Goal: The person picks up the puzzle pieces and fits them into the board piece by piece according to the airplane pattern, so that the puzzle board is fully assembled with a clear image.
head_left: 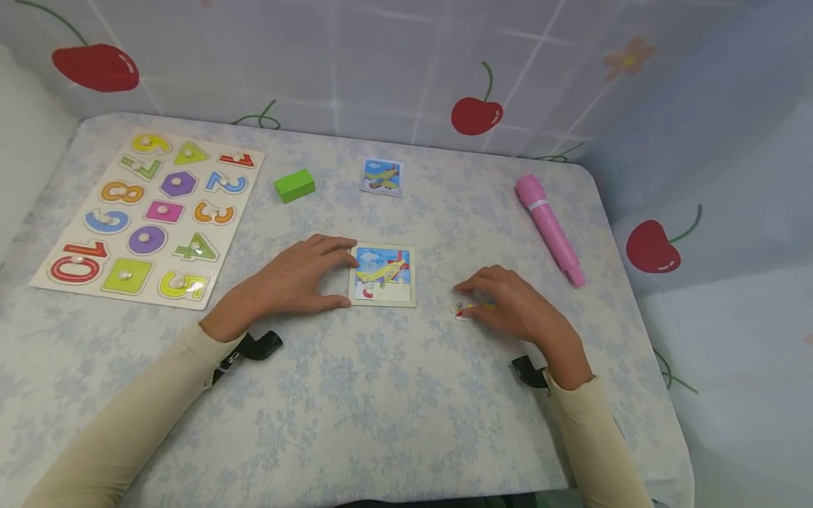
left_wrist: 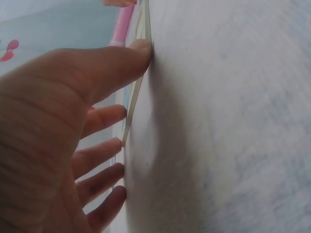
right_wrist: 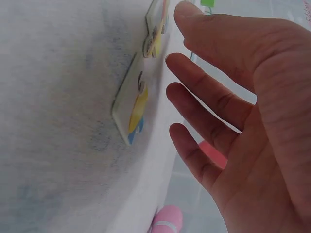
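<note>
A small square jigsaw board [head_left: 383, 295] with an airplane picture lies in the middle of the table. Its lower part shows a bare, pale area. My left hand [head_left: 293, 279] touches the board's left edge with thumb and fingertips; in the left wrist view the thumb [left_wrist: 112, 68] lies against the edge. To the right, my right hand [head_left: 517, 303] hovers low over loose jigsaw pieces [head_left: 461, 311], partly covering them. In the right wrist view one white, yellow and blue jigsaw piece [right_wrist: 130, 107] lies flat, apart from the fingers. Another piece [right_wrist: 156, 29] is near the thumb.
A number-and-shape peg board [head_left: 219, 190] lies at the left. Behind the jigsaw board are a green block [head_left: 295, 185] and a small airplane picture card [head_left: 382, 178]. A pink pen-like stick [head_left: 550, 229] lies at the right, near the table's edge.
</note>
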Available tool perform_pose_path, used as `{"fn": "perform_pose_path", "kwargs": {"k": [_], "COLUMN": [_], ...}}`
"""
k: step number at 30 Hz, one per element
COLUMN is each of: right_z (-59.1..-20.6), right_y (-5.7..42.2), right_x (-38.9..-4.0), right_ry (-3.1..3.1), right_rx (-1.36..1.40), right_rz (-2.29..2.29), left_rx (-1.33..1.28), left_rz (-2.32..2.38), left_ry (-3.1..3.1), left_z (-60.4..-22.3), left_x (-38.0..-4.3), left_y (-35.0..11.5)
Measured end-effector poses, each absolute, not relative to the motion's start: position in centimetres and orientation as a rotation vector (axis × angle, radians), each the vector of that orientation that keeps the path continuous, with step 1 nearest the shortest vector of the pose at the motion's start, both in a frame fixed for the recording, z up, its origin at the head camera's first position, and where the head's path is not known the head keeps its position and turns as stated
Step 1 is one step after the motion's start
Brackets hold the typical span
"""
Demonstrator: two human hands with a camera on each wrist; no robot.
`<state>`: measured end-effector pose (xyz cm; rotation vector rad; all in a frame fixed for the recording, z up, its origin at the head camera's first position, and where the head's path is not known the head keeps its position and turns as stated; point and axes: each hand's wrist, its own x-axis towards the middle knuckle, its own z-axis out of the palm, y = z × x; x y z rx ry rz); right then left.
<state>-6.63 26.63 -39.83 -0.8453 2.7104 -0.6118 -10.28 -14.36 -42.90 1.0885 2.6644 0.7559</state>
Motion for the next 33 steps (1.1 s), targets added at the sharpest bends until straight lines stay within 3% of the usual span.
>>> {"fn": "perform_pose_path", "kwargs": {"k": [33], "right_z": [-39.9], "right_y": [25.9], "right_x": [-5.9], "right_ry": [2.749], "right_rx": [-0.941], "right_rz": [-0.584], "left_rx": [1.054], "left_rz": [0.745], "left_ry": [2.675], "left_z": [-42.5], "left_x": [-10.1], "left_y": [-14.1]}}
